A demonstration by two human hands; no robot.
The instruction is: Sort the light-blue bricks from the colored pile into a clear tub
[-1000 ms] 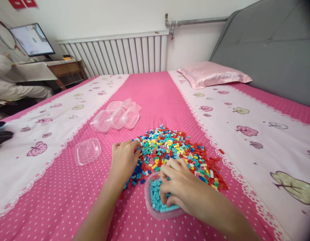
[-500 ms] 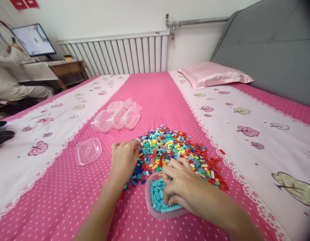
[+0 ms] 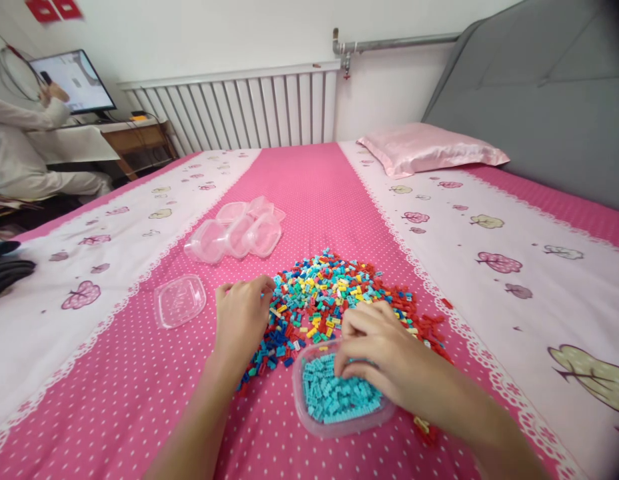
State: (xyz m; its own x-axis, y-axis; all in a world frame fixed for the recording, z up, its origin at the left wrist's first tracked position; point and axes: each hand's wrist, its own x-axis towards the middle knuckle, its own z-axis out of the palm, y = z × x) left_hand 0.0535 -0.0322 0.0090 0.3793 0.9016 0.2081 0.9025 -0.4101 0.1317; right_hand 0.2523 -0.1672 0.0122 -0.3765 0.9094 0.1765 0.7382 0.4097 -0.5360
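A multicoloured heap of small plastic building bricks (image 3: 334, 287) lies on the bed. My left hand (image 3: 243, 308) is at the heap's left edge, its fingers curled and the fingertips hidden. In front of the heap stands a clear plastic tub (image 3: 300, 407) holding many light-blue bricks (image 3: 334, 393). Over the tub's far right side is my right hand (image 3: 377, 343), fingers bent inward. Whatever either hand holds is too small or too hidden to make out.
A clear lid (image 3: 180, 301) lies left of the heap, with several clear containers (image 3: 234, 233) behind it. A pink pillow (image 3: 432, 150) rests by the grey headboard (image 3: 544, 100). At far left, a person (image 3: 24, 147) sits at a desk with a monitor (image 3: 74, 80).
My right hand has lifted from the bricks inside the tub toward its far rim and the heap. My left hand has shifted slightly left. The seated person's hand has moved, showing a dark object.
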